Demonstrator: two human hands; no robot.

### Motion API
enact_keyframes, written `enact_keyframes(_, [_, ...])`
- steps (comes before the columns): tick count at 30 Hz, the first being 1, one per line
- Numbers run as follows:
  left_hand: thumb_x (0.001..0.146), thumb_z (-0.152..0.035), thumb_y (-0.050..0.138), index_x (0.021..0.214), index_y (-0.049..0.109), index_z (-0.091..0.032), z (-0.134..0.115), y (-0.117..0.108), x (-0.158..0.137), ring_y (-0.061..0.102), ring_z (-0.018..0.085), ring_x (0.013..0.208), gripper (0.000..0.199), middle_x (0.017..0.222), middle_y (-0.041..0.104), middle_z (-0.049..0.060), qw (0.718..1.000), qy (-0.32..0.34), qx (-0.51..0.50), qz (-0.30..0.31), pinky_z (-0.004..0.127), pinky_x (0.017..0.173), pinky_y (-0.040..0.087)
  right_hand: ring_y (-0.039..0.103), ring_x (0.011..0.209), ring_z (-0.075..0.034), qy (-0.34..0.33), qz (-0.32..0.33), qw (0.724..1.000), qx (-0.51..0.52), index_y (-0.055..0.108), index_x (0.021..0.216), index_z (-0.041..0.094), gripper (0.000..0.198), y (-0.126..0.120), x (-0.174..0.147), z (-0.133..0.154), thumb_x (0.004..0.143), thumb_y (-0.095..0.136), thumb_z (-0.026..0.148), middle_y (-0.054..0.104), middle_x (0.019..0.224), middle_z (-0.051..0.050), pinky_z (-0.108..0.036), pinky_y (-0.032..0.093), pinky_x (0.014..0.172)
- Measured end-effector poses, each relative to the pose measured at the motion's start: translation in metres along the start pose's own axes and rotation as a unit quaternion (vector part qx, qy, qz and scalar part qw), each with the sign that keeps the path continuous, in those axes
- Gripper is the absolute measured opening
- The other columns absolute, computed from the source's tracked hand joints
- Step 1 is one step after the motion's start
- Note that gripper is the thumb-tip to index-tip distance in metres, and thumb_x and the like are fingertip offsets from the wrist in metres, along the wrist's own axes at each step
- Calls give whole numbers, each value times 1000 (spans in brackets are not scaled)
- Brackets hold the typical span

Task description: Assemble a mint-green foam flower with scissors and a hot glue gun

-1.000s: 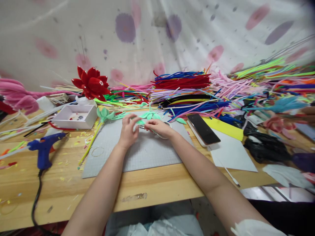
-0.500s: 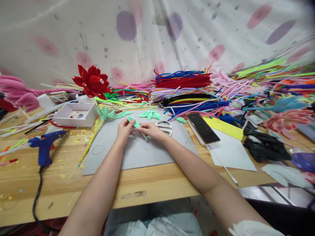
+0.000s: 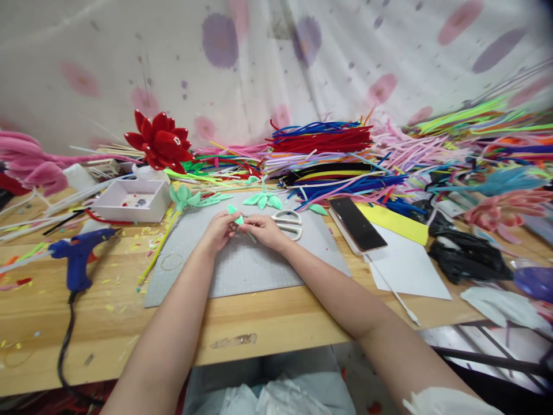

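Observation:
Over the grey cutting mat (image 3: pixel 242 271), my left hand (image 3: pixel 221 229) pinches a mint-green pipe-cleaner leaf (image 3: pixel 235 215). My right hand (image 3: pixel 261 229) is closed on the lower end of the same leaf, and its fingertips meet those of my left hand. Fingers partly hide the leaf's base. Just right of my right hand lie white-handled scissors (image 3: pixel 288 223), their blades mostly covered. Behind my hands rests a cluster of mint-green leaves (image 3: pixel 263 199), with a single leaf (image 3: pixel 318 210) farther right. A mint-green flower (image 3: pixel 183 196) on a yellow stem lies at the mat's left edge.
On the left are a blue glue gun (image 3: pixel 80 253) with a black cord and a white box (image 3: pixel 132 202). A red flower (image 3: pixel 159 141) stands behind them. Bundled pipe cleaners (image 3: pixel 322 138) line the back. A phone (image 3: pixel 358 223) and a black plastic bag (image 3: pixel 469 256) lie right.
The leaf has turned a little and shifted slightly right between my fingers. My two hands have drawn closer together. Things on the table stay where they were.

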State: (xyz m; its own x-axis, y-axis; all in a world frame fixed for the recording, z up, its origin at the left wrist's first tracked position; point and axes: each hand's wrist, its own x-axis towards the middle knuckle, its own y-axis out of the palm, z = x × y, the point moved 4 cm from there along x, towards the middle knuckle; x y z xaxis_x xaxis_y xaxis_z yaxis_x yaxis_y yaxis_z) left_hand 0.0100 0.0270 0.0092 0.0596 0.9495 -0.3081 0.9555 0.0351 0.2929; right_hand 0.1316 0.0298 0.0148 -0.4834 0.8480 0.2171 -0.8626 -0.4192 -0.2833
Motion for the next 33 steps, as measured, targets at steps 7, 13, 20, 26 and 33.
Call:
enact_keyframes(7, [68, -20, 65, 69, 59, -14, 7, 9, -5, 39, 2, 36, 8, 50, 49, -3, 987, -124, -79, 65, 10, 28, 23, 51, 71, -13, -32, -11, 999, 17, 55, 58, 18, 26, 1, -6, 13, 75, 53, 37, 53, 65, 0, -24, 39, 69])
enact_keyframes(13, [62, -34, 72, 83, 66, -15, 1, 2, 0, 49, 6, 49, 30, 61, 57, 0, 998, 58, -20, -16, 15, 39, 40, 50, 70, -12, -13, 5, 1000, 6, 60, 67, 17, 24, -8, 0, 0, 74, 55, 40, 56, 68, 0, -24, 39, 68])
enact_keyframes(20, [62, -47, 68, 81, 69, -15, -7, 3, -1, 51, 11, 59, 37, 72, 61, 2, 959, 232, 149, -72, 21, 47, 46, 50, 68, -11, 23, -35, 999, 19, 55, 74, 17, 26, -12, 8, -9, 71, 57, 42, 56, 71, 1, -23, 41, 65])
enact_keyframes(26, [66, -42, 65, 79, 68, -15, -5, 6, -1, 55, 13, 67, 30, 82, 63, 4, 950, 256, 164, -69, 23, 52, 49, 51, 60, -10, 39, -48, 998, 22, 50, 66, 18, 24, -8, 8, -6, 76, 50, 40, 55, 62, 2, -23, 41, 62])
enact_keyframes(33, [66, -36, 64, 60, 61, -15, -12, 13, 7, 50, 11, 54, 21, 58, 52, -1, 945, 254, 187, -83, 25, 49, 49, 53, 60, -11, 82, -122, 988, -43, 50, 68, 19, 19, -15, 11, -11, 79, 48, 35, 57, 61, 2, -24, 42, 63])
